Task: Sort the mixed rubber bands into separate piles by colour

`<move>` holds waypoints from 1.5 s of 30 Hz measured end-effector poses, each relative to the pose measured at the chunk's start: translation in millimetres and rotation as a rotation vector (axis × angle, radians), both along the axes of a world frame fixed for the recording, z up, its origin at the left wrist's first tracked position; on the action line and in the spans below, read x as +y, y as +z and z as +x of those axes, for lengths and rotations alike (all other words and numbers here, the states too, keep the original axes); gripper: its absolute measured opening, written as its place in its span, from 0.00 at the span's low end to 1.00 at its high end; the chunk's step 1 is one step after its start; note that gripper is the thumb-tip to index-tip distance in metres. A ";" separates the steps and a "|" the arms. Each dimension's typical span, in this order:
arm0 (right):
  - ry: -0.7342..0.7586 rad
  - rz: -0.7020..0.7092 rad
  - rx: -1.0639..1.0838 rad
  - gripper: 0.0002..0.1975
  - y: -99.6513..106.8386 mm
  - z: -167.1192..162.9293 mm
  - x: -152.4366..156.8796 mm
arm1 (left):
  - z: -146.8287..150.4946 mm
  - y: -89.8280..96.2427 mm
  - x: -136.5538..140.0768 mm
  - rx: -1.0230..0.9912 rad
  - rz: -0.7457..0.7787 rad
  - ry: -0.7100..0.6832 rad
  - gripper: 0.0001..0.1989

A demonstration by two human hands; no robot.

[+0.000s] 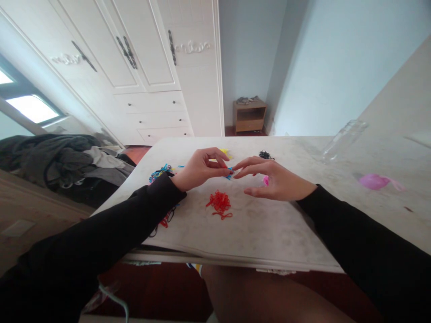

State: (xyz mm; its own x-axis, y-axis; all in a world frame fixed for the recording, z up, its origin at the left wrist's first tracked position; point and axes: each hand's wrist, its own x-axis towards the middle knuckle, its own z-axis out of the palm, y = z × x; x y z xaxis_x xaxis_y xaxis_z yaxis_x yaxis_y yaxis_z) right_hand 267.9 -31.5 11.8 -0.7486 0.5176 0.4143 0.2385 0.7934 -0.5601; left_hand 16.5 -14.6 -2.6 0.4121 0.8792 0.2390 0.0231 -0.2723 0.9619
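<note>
My left hand (204, 168) is over the middle of the table, its thumb and forefinger pinched together. A bit of red shows at those fingertips, apparently a small rubber band. Right by the fingertips are blue rubber bands (229, 175), partly hidden by the fingers. My right hand (274, 181) hovers opposite, fingers stretched and thumb well apart, with nothing visible in its grasp. A pile of red rubber bands (219, 202) lies nearer to me. Yellow bands (224, 154) and black bands (265, 154) sit beyond the hands. Something pink (266, 180) is partly covered by my right hand.
Mixed coloured bands (161, 172) lie at the table's left, partly behind my left sleeve. To the right, a clear glass (345, 140) and a pink balloon-like thing (373, 181) rest on the pale table (269, 237). Dark clothes (67, 161) are heaped at left.
</note>
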 end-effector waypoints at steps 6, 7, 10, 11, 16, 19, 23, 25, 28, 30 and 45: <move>0.012 -0.001 0.016 0.17 -1.5 -0.3 0.1 | -1.2 0.1 0.1 0.034 0.012 0.015 0.19; 0.009 0.000 0.016 0.17 -1.5 -0.6 -0.4 | -1.2 0.0 0.1 0.040 0.012 0.015 0.19; -0.025 0.005 0.025 0.16 -0.3 0.2 -0.4 | -0.6 0.0 0.1 0.046 0.012 0.025 0.19; -0.056 0.008 0.037 0.15 0.4 1.6 0.7 | -0.3 0.0 0.2 0.043 0.012 0.029 0.19; -0.470 0.078 0.140 0.10 0.6 19.4 19.1 | 0.4 -0.1 0.6 0.019 0.004 0.027 0.19; -0.698 0.078 0.155 0.10 -5.0 33.6 34.0 | 0.3 -0.1 0.6 0.022 0.004 0.036 0.19; -0.784 0.064 0.122 0.09 -13.5 42.9 45.2 | 0.5 0.9 -0.2 0.021 0.002 0.042 0.19; -0.788 0.060 0.102 0.09 -15.8 43.4 46.9 | 0.7 1.8 -0.9 0.021 0.002 0.050 0.19; -0.778 0.043 0.064 0.10 -16.9 43.1 47.5 | 0.9 2.6 -1.9 0.023 -0.005 0.064 0.19; -0.776 0.032 0.044 0.10 -16.7 43.4 47.5 | 0.9 2.5 -2.2 0.024 -0.009 0.066 0.18; -0.776 0.054 0.038 0.09 -18.0 43.9 47.4 | 0.0 1.4 -1.2 0.037 0.021 0.043 0.18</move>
State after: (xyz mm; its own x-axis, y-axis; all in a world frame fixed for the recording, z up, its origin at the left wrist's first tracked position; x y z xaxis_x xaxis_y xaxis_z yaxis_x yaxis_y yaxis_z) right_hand 311.8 15.9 -6.2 -0.1649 0.8660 0.4720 0.7184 0.4334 -0.5441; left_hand 16.5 -15.9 -1.2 0.3833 0.8911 0.2428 0.0710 -0.2906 0.9542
